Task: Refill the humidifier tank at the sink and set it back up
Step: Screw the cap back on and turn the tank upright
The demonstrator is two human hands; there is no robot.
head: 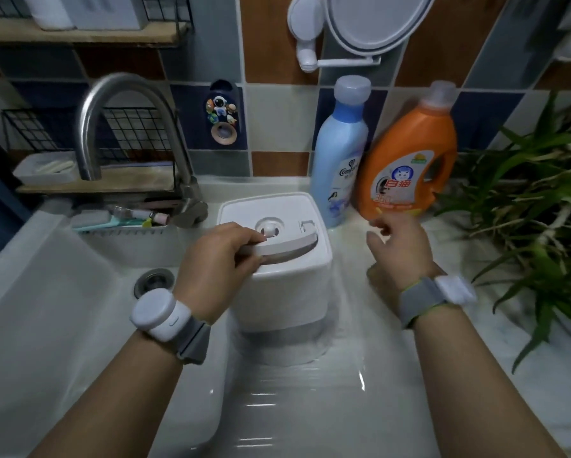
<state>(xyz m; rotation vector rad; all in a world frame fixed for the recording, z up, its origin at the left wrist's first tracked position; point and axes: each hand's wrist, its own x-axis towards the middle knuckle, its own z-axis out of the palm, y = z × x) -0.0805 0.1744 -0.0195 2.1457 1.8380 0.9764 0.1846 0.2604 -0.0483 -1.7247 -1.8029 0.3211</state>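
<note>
A white, boxy humidifier tank point(290, 292) stands upright on the ribbed drainboard just right of the sink basin point(62, 292). Its curved white carry handle point(287, 247) is raised off the lid. My left hand point(218, 252) is closed around the left end of that handle. A small round cap sits in the middle of the lid. My right hand point(400, 249) hovers to the right of the tank with fingers spread, touching nothing. The steel gooseneck faucet point(119, 127) arches over the basin at the back left; no water is visible from it.
A blue softener bottle point(338, 153) and an orange detergent jug point(410, 160) stand right behind the tank. A leafy plant point(542, 200) fills the right side. A rack with toiletries point(122, 219) hangs at the sink's back edge. The drain point(153, 280) lies left of the tank.
</note>
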